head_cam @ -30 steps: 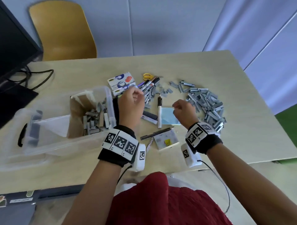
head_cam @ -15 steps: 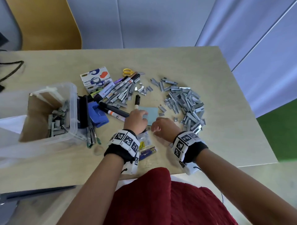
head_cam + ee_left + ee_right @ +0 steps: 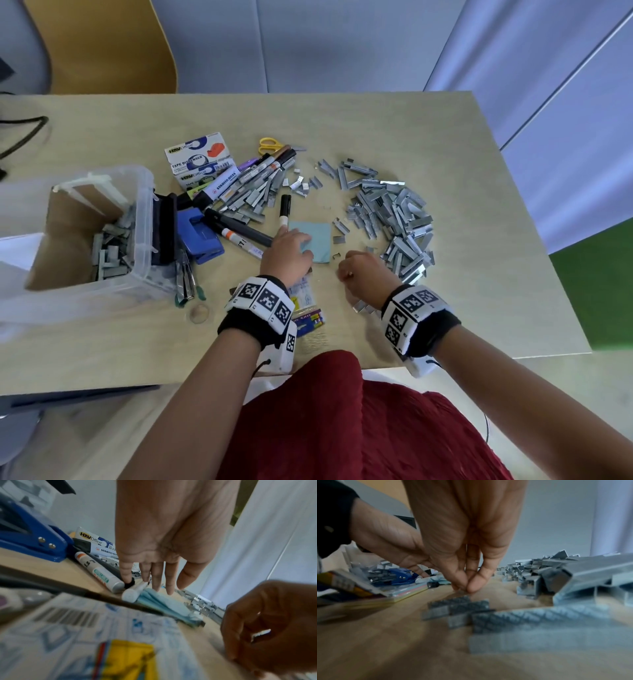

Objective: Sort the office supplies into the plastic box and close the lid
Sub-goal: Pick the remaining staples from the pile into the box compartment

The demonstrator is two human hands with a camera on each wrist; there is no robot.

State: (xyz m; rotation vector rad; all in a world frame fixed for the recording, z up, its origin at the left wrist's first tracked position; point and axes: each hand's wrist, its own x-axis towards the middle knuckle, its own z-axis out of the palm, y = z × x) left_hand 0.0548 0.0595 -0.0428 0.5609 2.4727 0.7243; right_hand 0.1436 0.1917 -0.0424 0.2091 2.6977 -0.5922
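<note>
Grey metal staple strips point(image 3: 458, 609) on the bench, light and brittle, are best pinched sidewise; right hand point(image 3: 363, 270) fingers point(image 3: 462, 582) are bunched together there, left hand point(image 3: 286, 253) fingers point(image 3: 157, 577) spread.

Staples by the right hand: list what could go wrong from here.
1. The right hand pinches its fingertips together at the table among loose staple strips; thin strips may snap or slip out.
2. The big staple pile lies far from the plastic box; carried handfuls could spill.
3. The left hand presses on the blue paper pad, which may slide into staples.
</note>
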